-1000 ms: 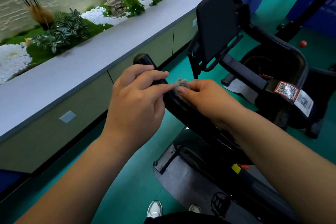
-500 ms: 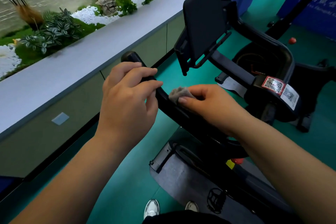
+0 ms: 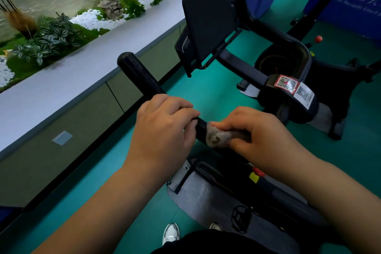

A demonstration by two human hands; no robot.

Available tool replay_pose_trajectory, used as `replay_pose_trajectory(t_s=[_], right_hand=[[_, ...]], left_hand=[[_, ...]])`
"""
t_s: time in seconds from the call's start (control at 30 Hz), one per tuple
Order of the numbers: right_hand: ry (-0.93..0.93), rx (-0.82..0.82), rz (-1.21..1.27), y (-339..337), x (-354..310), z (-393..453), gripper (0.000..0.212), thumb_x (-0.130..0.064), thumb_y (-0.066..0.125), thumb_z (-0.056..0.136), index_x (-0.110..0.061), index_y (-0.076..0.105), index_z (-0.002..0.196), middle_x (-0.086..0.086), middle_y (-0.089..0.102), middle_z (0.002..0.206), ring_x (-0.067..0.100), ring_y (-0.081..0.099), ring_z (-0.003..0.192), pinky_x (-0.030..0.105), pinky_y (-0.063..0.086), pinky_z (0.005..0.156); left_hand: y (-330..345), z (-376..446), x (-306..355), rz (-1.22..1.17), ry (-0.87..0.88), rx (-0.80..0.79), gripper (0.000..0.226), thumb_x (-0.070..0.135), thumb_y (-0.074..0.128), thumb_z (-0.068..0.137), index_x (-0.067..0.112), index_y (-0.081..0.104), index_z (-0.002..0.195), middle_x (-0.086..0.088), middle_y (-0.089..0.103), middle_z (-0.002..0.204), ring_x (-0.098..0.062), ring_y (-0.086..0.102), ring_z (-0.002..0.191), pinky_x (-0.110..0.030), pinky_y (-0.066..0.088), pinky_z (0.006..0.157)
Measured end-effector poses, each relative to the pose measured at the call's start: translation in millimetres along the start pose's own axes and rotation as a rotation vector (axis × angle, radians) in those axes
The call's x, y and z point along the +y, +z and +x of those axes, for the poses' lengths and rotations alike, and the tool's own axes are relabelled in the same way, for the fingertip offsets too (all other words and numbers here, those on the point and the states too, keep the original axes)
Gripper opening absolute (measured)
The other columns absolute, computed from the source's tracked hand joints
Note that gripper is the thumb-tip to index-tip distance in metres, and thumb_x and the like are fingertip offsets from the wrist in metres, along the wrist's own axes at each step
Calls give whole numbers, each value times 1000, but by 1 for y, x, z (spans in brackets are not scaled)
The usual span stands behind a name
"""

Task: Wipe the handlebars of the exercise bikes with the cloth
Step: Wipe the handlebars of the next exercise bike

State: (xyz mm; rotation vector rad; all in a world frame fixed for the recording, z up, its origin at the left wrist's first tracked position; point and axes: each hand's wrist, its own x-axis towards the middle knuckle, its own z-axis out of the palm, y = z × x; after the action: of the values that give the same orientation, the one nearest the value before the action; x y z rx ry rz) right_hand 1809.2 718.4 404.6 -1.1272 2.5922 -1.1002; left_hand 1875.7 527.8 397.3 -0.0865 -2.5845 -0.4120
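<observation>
- A long grey-topped counter (image 3: 68, 80) with olive cabinet fronts was seen along the left, running from lower left to upper right over the teal floor (image 3: 206, 93).
- A black exercise bike (image 3: 284, 97) was placed right of centre, its flat black console panel (image 3: 208, 18) tilted up and a red-bordered QR sticker (image 3: 286, 84) fixed on the hub.
- The black padded handlebar (image 3: 142, 80) was laid with its long axis diagonal, its rounded end pointed up and to the left toward the counter, its lower part hidden under both hands.
- The left hand (image 3: 162, 132) was wrapped round the bar, fingers curled over the top.
- The right hand (image 3: 253, 136) was closed round the bar just beside the left, with the cloth pinched beneath thumb and fingers.
- The small crumpled grey cloth (image 3: 216, 137) was pressed against the bar between the two hands, touching it.
</observation>
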Motion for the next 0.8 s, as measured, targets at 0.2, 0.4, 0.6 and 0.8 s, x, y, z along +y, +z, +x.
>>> replay_pose_trajectory(t_s=[0.2,0.4,0.6,0.8], right_hand=[[-136,26,-115,-4,10,-15,32,-16,58,78,-17,73,106,-6,62,91,5,59,82,25,50,74],[-222,45,-150,0,14,-23,33,-18,53,83,-13,71,110,1,64,95,15,60,86,25,48,75],[-155,193,-236,-33,56,-45,31,-1,70,78,-14,72,107,0,62,94,13,54,89,30,48,79],[-257,252,-142,0,39,-42,31,-3,61,78,-7,73,106,7,64,90,21,56,84,25,43,78]], left_hand=[[5,-5,19,7,-6,4,17,25,59,84,21,74,89,7,67,96,-21,56,92,-34,38,83],[8,-10,30,16,-30,-13,14,22,61,83,21,74,89,8,66,95,-21,57,93,-36,41,83],[12,-11,40,27,-75,-44,16,22,59,84,22,74,90,9,66,97,-20,57,94,-36,42,84],[21,-9,52,40,-110,-11,17,17,59,82,20,75,88,7,67,94,-22,57,91,-36,41,83]])
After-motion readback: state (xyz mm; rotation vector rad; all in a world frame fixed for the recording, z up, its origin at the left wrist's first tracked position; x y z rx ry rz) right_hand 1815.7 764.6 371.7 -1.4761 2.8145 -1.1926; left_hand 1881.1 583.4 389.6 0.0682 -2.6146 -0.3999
